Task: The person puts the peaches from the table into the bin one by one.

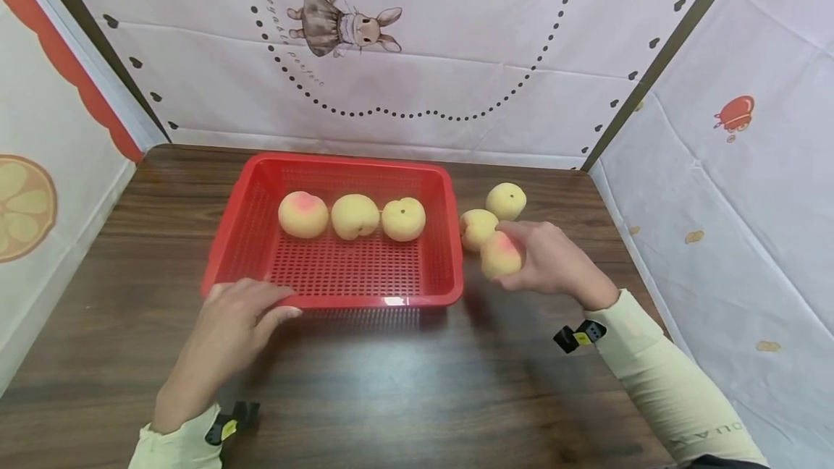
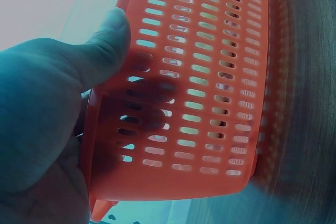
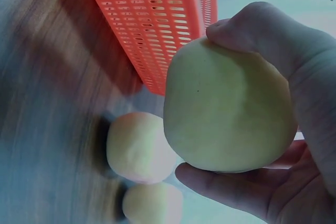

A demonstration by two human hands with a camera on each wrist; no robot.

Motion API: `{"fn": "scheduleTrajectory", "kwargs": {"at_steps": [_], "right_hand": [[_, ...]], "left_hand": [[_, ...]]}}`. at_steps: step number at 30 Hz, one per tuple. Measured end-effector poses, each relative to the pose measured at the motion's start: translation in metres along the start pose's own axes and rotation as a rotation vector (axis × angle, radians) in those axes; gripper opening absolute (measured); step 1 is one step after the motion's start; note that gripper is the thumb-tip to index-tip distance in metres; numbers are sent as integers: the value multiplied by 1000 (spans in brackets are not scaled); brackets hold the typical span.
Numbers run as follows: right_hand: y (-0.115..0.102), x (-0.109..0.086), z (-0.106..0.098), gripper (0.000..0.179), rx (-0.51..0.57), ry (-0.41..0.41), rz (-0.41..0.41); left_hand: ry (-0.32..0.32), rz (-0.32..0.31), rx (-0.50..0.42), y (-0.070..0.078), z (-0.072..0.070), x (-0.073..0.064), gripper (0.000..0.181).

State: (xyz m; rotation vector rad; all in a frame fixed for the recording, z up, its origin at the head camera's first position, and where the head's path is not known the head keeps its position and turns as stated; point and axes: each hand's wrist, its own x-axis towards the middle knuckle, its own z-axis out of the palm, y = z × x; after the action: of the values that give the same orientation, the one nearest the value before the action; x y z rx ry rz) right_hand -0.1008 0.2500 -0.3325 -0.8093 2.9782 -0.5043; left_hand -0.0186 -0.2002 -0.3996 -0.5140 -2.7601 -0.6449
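Note:
A red plastic basket [image 1: 365, 301] with slotted walls stands on the table, three yellow-pink peaches [image 1: 355, 216] in a row inside it. My left hand [image 1: 237, 324] grips the basket's near rim at the left corner; in the left wrist view the thumb [image 2: 111, 38] presses the outer wall. Just right of the basket, my right hand [image 1: 547, 259] holds a peach [image 1: 500, 255] between thumb and fingers. The right wrist view shows this peach [image 3: 228, 111] raised above the table. Two more peaches, one nearer the basket [image 1: 478, 229] and one farther back [image 1: 506, 201], lie beyond it.
The dark wood-grain table [image 1: 404, 389] extends in front of the basket. White printed cloth walls [image 1: 443, 42] enclose its back and both sides. A black device [image 1: 580, 336] is strapped at the right wrist, another [image 1: 232, 422] at the left.

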Motion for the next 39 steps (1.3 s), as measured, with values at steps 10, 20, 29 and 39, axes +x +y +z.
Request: {"fn": "scheduleTrajectory", "kwargs": {"at_steps": [10, 20, 29, 39], "right_hand": [[-6, 0, -19, 44, -12, 14, -22], [-11, 4, -38, 52, -43, 14, -35], [-16, 9, -46, 55, -57, 35, -79], [-20, 14, -45, 51, -45, 22, -91]], "left_hand": [[-3, -7, -11, -1, -1, 0, 34], [-11, -32, -13, -1, -3, -2, 35], [-12, -31, -15, -2, -2, -3, 35], [11, 15, -3, -2, 2, -2, 32]]}}
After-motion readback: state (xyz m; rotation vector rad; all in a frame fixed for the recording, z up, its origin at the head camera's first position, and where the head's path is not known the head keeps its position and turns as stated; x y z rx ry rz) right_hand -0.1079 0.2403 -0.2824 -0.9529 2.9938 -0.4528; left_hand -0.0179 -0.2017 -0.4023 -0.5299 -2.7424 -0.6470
